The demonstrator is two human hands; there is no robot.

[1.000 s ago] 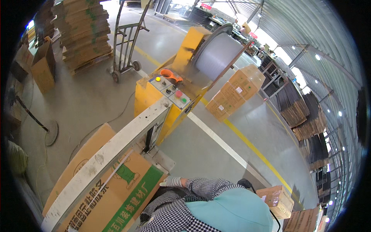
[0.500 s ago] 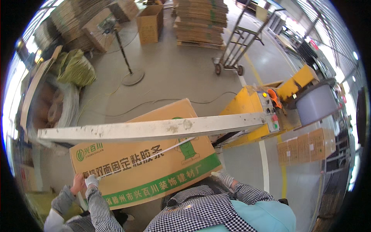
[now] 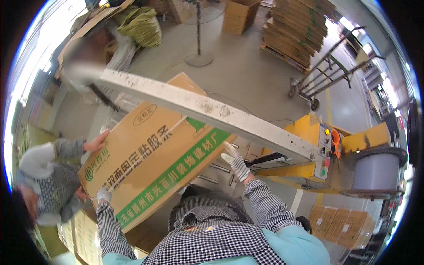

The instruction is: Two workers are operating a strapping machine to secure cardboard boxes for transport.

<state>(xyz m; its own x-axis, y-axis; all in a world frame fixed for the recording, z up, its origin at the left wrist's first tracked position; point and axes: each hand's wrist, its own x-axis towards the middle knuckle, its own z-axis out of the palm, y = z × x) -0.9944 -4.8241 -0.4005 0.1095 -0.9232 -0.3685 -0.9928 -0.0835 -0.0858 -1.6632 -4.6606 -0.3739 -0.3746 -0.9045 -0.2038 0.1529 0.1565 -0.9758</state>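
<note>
A large brown cardboard box [image 3: 154,159] with a green printed band lies tilted beneath the white metal arch [image 3: 207,106] of a yellow strapping machine. My left hand [image 3: 105,194], in a pale glove, grips the box's near left edge. At its near right corner my gloved right hand [image 3: 236,163] holds the box end, fingers against the cardboard. A short bit of white strap [image 3: 183,119] shows on the box top near the arch. On the left a co-worker's bare hand [image 3: 96,142] rests on the box's left end; the other [image 3: 81,194] is below it.
Right of the arch stand a control panel [image 3: 324,152], an orange-handled tool [image 3: 336,143] and a spool [image 3: 375,170]. Wrapped cartons [image 3: 340,225] sit below. Beyond are a hand truck [image 3: 329,70], flattened cardboard [image 3: 296,33], an open carton [image 3: 240,15] and a green sack [image 3: 141,27].
My view has turned and the box lies at a steeper slant. The long strap across its top no longer shows. The co-worker's hand has moved up the box's left end.
</note>
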